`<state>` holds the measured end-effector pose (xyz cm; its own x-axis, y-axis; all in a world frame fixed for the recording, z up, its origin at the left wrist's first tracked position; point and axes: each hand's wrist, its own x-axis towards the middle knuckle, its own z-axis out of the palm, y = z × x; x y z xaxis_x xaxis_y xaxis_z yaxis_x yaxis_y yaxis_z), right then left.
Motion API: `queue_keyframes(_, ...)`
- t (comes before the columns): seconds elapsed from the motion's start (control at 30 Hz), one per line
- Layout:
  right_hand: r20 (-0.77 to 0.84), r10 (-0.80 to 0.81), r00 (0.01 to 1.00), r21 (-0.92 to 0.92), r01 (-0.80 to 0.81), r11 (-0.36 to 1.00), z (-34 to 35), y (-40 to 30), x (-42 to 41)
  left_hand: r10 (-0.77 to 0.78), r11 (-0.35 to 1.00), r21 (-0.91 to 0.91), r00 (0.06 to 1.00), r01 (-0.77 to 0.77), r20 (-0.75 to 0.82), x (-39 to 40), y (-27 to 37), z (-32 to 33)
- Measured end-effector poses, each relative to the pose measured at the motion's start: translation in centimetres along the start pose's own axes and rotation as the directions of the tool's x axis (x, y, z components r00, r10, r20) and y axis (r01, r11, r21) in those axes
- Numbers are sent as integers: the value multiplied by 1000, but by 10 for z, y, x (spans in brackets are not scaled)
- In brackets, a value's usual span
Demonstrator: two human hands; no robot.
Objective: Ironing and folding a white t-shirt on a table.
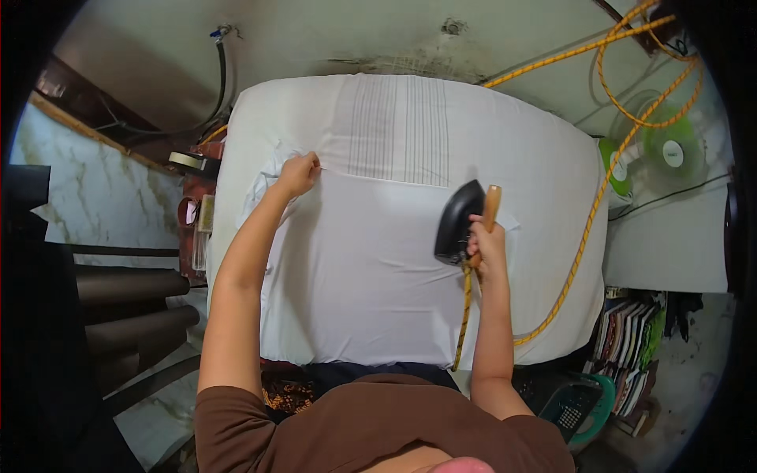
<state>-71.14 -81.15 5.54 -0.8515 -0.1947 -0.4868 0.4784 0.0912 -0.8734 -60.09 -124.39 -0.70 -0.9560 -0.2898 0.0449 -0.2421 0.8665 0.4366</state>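
My right hand [489,243] grips the wooden handle of a black clothes iron [456,216]. The iron is tilted, its pointed end towards the far side; I cannot tell whether it touches the cloth. A smooth white cloth [372,242], perhaps a garment, lies across the padded table [550,171], with small creases near the iron and along its near part. At its far left corner my left hand [300,175] pinches the edge between closed fingers. Crumpled white fabric [260,186] bunches beside that wrist. Grey stripes run through the white table cover beyond the cloth.
A yellow braided cord [582,242] loops over the table's right side. To the right are a green fan [671,151], stacked folded clothes [630,337] and a green plastic basket [604,408]. A tape roll [186,160] sits on a red surface at left, near dark fabric rolls [133,284].
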Motion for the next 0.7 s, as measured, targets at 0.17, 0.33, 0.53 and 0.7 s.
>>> queue_keyframes(0.17,348,-125,929,-330,247,911,132,37,7,-23,1000,1,993,23,117,-2,-9,-9)
queue_keyframes(0.33,520,-93,849,-515,398,760,232,32,4,7,999,36,991,-11,131,-22,-13,-20)
queue_keyframes(0.53,510,-4,860,-404,244,882,262,-6,-6,-398,873,54,770,485,-499,-104,-47,-61)
queue_keyframes(0.7,498,8,867,-400,222,889,255,9,-30,-354,861,172,807,478,-473,-140,-57,-43)
